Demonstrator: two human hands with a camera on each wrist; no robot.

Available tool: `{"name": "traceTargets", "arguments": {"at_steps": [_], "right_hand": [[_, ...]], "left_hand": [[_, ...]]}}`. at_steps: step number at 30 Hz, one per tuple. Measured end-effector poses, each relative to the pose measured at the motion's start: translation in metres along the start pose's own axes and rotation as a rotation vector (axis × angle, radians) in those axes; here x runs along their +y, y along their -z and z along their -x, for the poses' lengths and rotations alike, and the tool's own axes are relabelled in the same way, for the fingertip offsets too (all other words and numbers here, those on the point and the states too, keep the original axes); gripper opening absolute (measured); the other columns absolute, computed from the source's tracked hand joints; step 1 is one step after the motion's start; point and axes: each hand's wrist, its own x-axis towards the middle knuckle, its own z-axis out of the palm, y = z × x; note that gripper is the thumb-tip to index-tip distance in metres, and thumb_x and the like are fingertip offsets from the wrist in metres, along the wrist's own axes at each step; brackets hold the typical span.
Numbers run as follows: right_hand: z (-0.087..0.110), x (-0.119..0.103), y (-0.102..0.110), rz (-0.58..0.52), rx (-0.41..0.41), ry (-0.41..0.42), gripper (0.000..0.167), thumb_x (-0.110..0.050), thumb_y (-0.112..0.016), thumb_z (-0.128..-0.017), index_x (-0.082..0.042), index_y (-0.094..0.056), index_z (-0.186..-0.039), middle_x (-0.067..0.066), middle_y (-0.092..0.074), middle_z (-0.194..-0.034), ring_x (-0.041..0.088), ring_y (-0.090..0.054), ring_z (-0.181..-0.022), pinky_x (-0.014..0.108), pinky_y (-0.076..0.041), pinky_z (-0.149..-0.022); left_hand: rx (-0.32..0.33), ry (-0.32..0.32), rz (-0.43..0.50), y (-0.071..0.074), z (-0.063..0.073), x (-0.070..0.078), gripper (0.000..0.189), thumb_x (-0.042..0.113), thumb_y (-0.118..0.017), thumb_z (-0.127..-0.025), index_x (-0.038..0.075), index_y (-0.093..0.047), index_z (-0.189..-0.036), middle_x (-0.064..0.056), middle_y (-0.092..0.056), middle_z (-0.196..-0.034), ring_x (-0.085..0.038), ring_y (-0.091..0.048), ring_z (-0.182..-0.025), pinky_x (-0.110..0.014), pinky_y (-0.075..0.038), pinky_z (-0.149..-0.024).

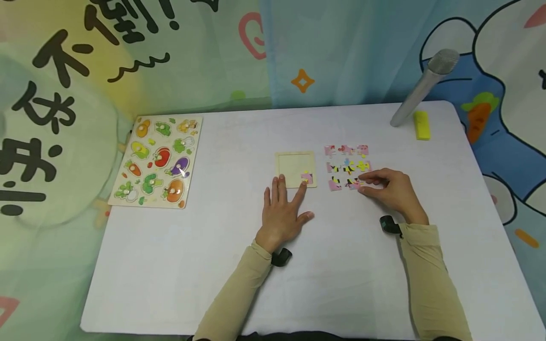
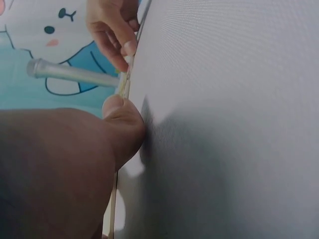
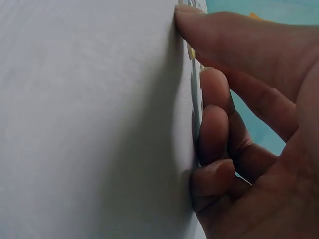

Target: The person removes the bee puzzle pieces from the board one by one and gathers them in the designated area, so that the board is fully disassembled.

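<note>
A small square wooden puzzle tray (image 1: 294, 157) lies near the middle of the white table, with one pink and yellow puzzle piece (image 1: 307, 178) in its lower right corner. My left hand (image 1: 280, 221) lies with fingers spread over the tray's lower edge, index fingertip at that piece. Right of the tray, several loose pink, yellow and black pieces (image 1: 347, 149) are laid out in rows. At the bottom row, my right hand (image 1: 391, 190) pinches a puzzle piece (image 1: 353, 183) at its right end between thumb and index finger. Its other fingers are curled in the right wrist view.
A vegetable peg puzzle board (image 1: 147, 189) lies at the table's left edge. At the back right stand a grey microphone (image 1: 420, 92) and a yellow block (image 1: 422, 125). A printed curtain (image 1: 341, 52) hangs behind the table (image 1: 239, 284).
</note>
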Motion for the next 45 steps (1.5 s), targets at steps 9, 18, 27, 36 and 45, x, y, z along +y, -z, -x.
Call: {"name": "traceTargets", "arguments": {"at_steps": [9,18,27,36,45], "right_hand": [[-0.002,-0.001,-0.003,0.026,0.005,-0.005,0.03,-0.025,-0.085,-0.093,-0.009,-0.08,-0.118,0.013,-0.073,-0.105,0.022,-0.058,-0.094,0.016,-0.042,-0.077],[-0.001,-0.004,-0.004,0.014,0.002,-0.023,0.031,-0.026,-0.085,-0.093,-0.008,-0.08,-0.117,0.015,-0.073,-0.107,0.024,-0.058,-0.095,0.014,-0.04,-0.077],[-0.002,-0.007,-0.006,-0.011,0.028,-0.016,0.033,-0.031,-0.084,-0.093,-0.01,-0.081,-0.117,0.012,-0.076,-0.104,0.012,-0.058,-0.09,0.018,-0.043,-0.076],[-0.022,-0.037,-0.029,-0.059,0.044,0.1,0.028,-0.023,-0.086,-0.091,-0.011,-0.082,-0.116,0.01,-0.077,-0.095,0.01,-0.059,-0.083,0.019,-0.044,-0.073],[-0.043,-0.069,-0.054,-0.059,-0.102,0.152,0.036,-0.016,-0.089,-0.087,-0.007,-0.08,-0.121,0.015,-0.077,-0.104,0.027,-0.068,-0.094,0.035,-0.05,-0.084]], "left_hand": [[-0.009,-0.02,-0.015,-0.002,-0.002,-0.004,0.079,0.066,-0.045,-0.105,0.038,-0.012,-0.172,-0.028,0.002,-0.176,-0.043,0.001,-0.166,-0.06,-0.01,-0.132],[-0.034,-0.027,0.014,-0.001,-0.002,-0.005,0.078,0.066,-0.047,-0.105,0.043,-0.011,-0.17,-0.028,0.006,-0.176,-0.043,0.005,-0.165,-0.06,-0.007,-0.133],[-0.023,-0.037,0.02,0.001,-0.001,-0.005,0.077,0.065,-0.049,-0.104,0.041,-0.017,-0.17,-0.03,0.002,-0.175,-0.045,0.001,-0.165,-0.062,-0.008,-0.132],[-0.054,-0.031,0.031,0.003,-0.001,-0.005,0.076,0.066,-0.047,-0.105,0.044,-0.015,-0.17,-0.028,0.007,-0.176,-0.044,0.005,-0.165,-0.061,-0.006,-0.132],[-0.043,-0.021,-0.026,0.009,0.001,-0.005,0.075,0.067,-0.046,-0.104,0.044,-0.018,-0.17,-0.026,-0.002,-0.177,-0.042,-0.002,-0.166,-0.062,-0.013,-0.131]]}}
